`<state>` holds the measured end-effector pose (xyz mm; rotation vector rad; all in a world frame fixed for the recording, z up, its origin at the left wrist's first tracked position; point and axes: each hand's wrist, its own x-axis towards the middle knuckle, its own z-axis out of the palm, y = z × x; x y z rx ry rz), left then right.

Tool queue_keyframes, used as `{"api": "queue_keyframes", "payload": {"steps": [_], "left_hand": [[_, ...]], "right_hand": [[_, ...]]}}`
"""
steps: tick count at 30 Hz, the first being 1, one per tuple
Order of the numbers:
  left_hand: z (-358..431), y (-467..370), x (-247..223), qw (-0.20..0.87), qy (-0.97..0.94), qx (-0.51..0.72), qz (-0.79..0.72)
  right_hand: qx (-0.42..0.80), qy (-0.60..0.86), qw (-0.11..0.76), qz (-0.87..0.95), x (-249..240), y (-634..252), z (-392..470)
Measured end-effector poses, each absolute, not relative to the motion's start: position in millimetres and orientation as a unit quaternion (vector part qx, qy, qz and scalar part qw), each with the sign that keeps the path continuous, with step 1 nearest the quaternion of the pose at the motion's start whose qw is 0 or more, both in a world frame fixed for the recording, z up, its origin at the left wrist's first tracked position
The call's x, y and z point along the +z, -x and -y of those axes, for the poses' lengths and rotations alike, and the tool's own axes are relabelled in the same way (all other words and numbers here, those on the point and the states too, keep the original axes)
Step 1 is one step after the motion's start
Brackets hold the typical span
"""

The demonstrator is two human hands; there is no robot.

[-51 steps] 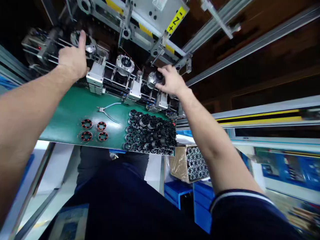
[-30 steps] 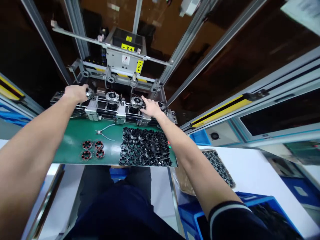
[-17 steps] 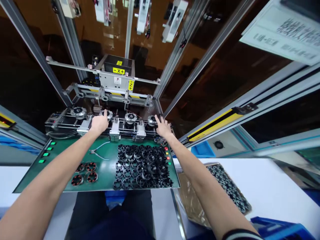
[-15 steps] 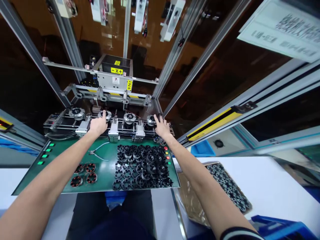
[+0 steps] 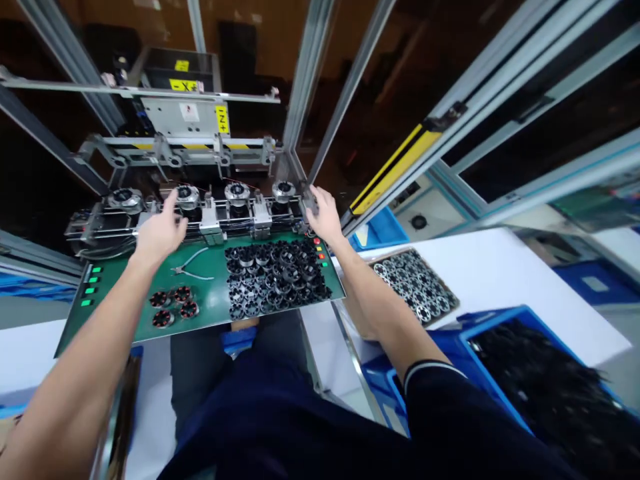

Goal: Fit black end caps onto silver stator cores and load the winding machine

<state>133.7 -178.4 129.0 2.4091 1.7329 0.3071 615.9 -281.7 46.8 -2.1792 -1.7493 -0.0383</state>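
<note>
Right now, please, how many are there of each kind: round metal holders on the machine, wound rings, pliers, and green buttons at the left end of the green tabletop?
Round metal holders: 4
Wound rings: 4
Pliers: 1
Green buttons, left end: 4
Total: 13

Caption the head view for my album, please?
Bare hands at a row of four round metal fixtures; pliers and black rings on green worktop.
</note>
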Motion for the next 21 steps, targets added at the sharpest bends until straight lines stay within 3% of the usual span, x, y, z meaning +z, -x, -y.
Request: {"api": "queue_keyframes", "payload": {"steps": [3,6,11,21], "left_hand": [[261,-68,100,0.076,-0.784,0.166,-0.593],[329,1,42,0.131,-0.716,0.257,-0.636],[375,63,-39,0.238,-0.684,0.234,-0.649],[369,46,-50,0.244,-0.748,0.183,-0.589]], "right_hand": [[0.006,0.797,0.193,0.572,6,-620,376],[0.051,0.803,0.188,0.563,-35,-614,446],[0.068,0.812,0.201,0.543,-74,-605,466],[0.044,0.846,0.192,0.496,-104,-613,460]]}}
